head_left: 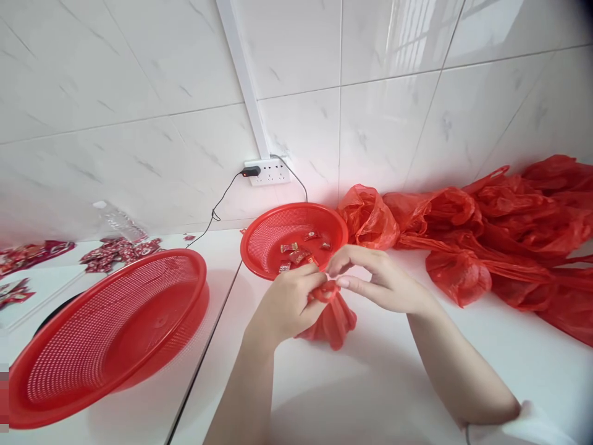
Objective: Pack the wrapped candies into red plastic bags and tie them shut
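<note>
A small red plastic bag (331, 324) hangs gathered at its neck between my two hands, just above the white table. My left hand (290, 303) is closed around the bag's neck. The thumb and fingers of my right hand (380, 279) come together at the top of the neck, pinching the gathered plastic. What fills the bag is hidden by the plastic. Right behind my hands stands a round red basket (259, 216) with several wrapped candies (300, 254) in it.
A larger red basket (157, 321) stands at the left, partly across the table seam. Red plastic bags (463, 216) are heaped along the wall at the right. Beyond the large basket lie red packets (115, 252) and a clear bottle (121, 222). A cable (217, 207) runs from the wall socket (273, 172).
</note>
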{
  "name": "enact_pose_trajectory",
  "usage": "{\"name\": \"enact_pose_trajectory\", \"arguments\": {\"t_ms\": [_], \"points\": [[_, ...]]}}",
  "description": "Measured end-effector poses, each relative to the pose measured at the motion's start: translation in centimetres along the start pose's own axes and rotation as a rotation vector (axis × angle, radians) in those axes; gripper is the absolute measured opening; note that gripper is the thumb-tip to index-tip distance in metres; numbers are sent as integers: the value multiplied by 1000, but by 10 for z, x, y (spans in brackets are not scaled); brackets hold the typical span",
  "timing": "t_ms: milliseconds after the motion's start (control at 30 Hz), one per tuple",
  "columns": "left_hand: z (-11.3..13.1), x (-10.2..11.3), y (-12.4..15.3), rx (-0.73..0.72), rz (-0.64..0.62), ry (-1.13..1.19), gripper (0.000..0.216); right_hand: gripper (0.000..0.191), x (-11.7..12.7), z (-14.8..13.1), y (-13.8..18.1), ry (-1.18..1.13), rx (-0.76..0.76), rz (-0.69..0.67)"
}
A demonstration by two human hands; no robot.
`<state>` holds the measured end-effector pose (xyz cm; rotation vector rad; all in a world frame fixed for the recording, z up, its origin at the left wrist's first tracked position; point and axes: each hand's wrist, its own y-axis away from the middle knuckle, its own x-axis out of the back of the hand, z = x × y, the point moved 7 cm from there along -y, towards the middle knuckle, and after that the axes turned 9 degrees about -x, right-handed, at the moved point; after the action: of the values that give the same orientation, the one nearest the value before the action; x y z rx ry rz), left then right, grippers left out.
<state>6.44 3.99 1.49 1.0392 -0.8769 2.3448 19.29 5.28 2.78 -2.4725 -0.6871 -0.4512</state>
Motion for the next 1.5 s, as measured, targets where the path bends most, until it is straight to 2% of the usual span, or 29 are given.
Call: {"name": "enact_pose_trajectory", "arguments": {"t_ms": [100, 233, 300, 367, 533, 633, 733, 800, 867, 1000, 1133, 1233, 1300, 1400, 1500], "points": [[12, 5, 0, -124, 73, -34, 20, 22, 1, 12, -3, -106, -82, 93], [11, 6, 1, -193, 119, 104, 19, 35, -11, 23, -6, -247, -169, -21], [8, 4, 2, -189, 116, 185, 20, 39, -13, 26, -8, -288, -181, -30], [6, 3, 2, -175, 112, 250, 21, 37, -11, 29, -10, -369, -182, -10], [7, 5, -3, -166, 105, 374, 29, 16, -3, 44, -14, -663, -247, 39], [5, 9, -4, -183, 143, 410, 30, 20, 1, 54, -12, -831, -336, 51], [-4, 23, 0, -242, 324, 378, 29, 26, 8, 55, -10, -870, -381, 67], [-11, 36, 8, -259, 493, 260, 27, 31, 17, 51, -7, -802, -387, 110], [-16, 44, 14, -249, 557, 85, 23, 42, 30, 46, -2, -703, -395, 181], [-17, 55, 21, -221, 441, -123, 22, 57, 66, 43, 15, -483, -424, 386], [-24, 73, 34, -115, 433, -108, 28, 59, 107, 56, 39, -370, -495, 635], [-36, 79, 41, -9, 433, -26, 32, 58, 126, 64, 52, -300, -527, 753], [-46, 74, 40, 92, 360, 50, 33, 52, 130, 63, 55, -216, -515, 779], [-60, 54, 34, 253, 144, 172, 33, 38, 129, 57, 53, -60, -486, 765], [-66, 36, 28, 340, -23, 214, 36, 35, 126, 53, 49, 108, -492, 730]]}}
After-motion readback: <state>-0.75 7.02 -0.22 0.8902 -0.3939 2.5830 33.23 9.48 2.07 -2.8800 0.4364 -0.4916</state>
